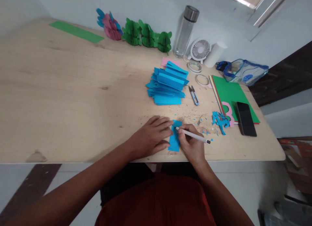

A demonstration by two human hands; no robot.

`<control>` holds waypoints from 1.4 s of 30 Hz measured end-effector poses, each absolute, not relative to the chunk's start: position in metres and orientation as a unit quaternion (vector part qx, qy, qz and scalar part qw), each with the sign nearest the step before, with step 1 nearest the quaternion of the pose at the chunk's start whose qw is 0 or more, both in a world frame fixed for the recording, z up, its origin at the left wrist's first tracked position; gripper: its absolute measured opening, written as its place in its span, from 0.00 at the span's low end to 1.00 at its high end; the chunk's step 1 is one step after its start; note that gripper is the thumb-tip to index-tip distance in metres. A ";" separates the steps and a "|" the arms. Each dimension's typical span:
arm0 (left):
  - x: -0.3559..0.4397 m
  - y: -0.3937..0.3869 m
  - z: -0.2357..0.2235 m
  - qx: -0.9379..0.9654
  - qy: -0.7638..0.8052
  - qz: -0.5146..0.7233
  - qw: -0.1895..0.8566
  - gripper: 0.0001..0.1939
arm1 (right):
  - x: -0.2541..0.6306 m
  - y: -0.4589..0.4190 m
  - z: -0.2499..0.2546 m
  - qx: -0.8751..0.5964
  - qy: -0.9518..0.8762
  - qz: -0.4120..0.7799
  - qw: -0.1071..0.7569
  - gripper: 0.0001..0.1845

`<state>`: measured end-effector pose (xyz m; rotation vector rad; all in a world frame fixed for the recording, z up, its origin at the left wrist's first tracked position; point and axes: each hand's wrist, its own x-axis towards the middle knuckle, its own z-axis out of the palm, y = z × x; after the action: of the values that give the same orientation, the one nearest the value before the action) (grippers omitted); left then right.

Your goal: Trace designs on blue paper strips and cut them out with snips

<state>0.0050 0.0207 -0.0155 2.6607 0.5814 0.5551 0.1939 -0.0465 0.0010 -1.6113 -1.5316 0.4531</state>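
A small blue paper strip (174, 142) lies near the table's front edge, with faint curved lines on it. My left hand (153, 136) rests flat on the table, its fingertips on the strip's left edge. Closed around a white pen (193, 135), my right hand (192, 144) has the pen's tip on the upper part of the strip. Beyond my hands sits a pile of folded blue paper pieces (168, 84). Thread snips (194, 96) lie to the right of the pile.
Blue paper scraps (220, 120), a pink paper cutout (228, 112), a black phone (246, 119) and coloured sheets (224, 86) lie right. Tape rolls (201, 80), a small fan (200, 50), a bottle (185, 32) and green paper ornaments (147, 34) stand along the wall.
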 end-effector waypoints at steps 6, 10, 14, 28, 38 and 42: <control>0.005 0.021 -0.013 0.944 0.209 0.188 0.174 0.16 | 0.195 -0.050 0.002 -0.644 -0.607 0.188 0.426 0.06; 0.005 0.021 -0.012 0.946 0.210 0.184 0.167 0.15 | 0.196 -0.052 0.003 -0.644 -0.608 0.187 0.426 0.06; 0.005 0.021 -0.011 0.947 0.207 0.182 0.167 0.15 | 0.197 -0.054 0.003 -0.642 -0.610 0.187 0.425 0.05; 0.005 0.020 -0.011 0.947 0.206 0.186 0.159 0.14 | 0.197 -0.058 0.001 -0.642 -0.594 0.228 0.428 0.05; 0.006 0.020 -0.010 0.948 0.207 0.189 0.154 0.15 | 0.196 -0.057 -0.001 -0.641 -0.582 0.253 0.433 0.05; 0.006 0.021 -0.010 0.950 0.205 0.184 0.150 0.16 | 0.196 -0.057 -0.002 -0.637 -0.577 0.264 0.437 0.05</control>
<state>0.0064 0.0205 -0.0101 2.7285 0.5891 0.5285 0.1957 -0.0569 -0.0019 -1.5851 -1.4359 0.6568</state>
